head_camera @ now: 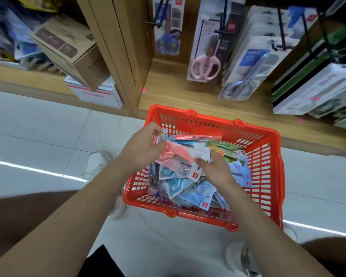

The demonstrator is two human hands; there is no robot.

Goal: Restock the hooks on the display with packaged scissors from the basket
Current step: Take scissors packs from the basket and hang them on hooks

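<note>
While our left hand [143, 143] pinches the pink scissors pack [180, 154] over the red basket [268, 156], our right hand [216, 166] grips its other end.

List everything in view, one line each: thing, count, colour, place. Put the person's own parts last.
basket: one, red, on the floor before the display.
scissor packs in basket: many, mostly blue, some green, heaped.
pink scissor pack: one, pink, atop the heap, held by both hands.
hanging scissor packs: several, pink, blue, grey, on black hooks above.
cardboard box: one, brown, tilted on a white box, left shelf.
white box: one, white with red print, left shelf.
floor: white tiles.
left hand: grip on the pack's top end.
right hand: grip on its lower end.
</note>
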